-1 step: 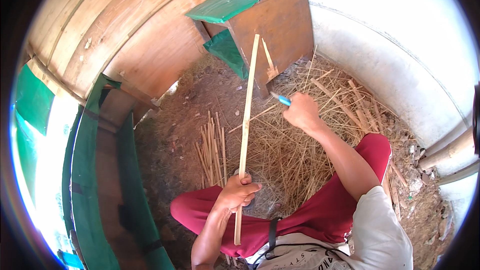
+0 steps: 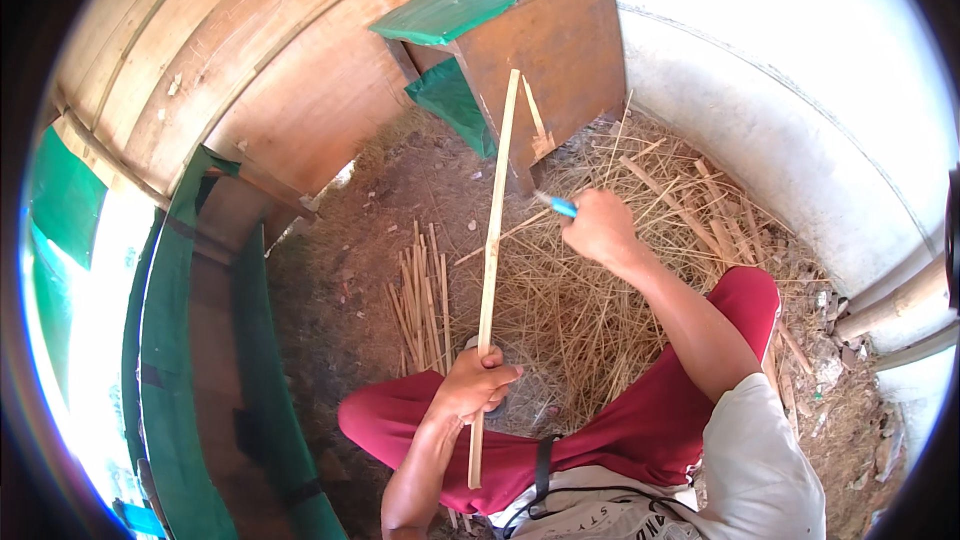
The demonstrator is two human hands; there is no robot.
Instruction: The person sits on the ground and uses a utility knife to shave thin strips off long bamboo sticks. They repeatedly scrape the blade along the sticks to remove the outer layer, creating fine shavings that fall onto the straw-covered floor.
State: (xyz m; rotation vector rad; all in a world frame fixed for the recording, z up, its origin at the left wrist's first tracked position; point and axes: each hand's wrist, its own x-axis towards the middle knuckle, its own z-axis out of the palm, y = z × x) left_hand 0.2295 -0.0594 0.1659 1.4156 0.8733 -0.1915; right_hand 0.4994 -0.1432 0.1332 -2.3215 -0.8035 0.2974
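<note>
My left hand (image 2: 478, 382) grips a long pale bamboo strip (image 2: 495, 220) near its lower end, and the strip points up and away from me. My right hand (image 2: 600, 230) is raised to the right of the strip, closed on a blue-handled tool (image 2: 562, 206) whose tip points toward the strip. The tool's blade is too small to make out. I sit on the ground in red trousers (image 2: 650, 440), and the strip's lower end lies across my lap.
A bundle of cut bamboo strips (image 2: 420, 300) lies on the dirt left of the strip. Dry shavings and sticks (image 2: 660, 200) cover the ground ahead. A wooden box with a green roof (image 2: 530, 30) stands beyond, a white wall (image 2: 800, 90) to the right, and a green bench (image 2: 190, 370) to the left.
</note>
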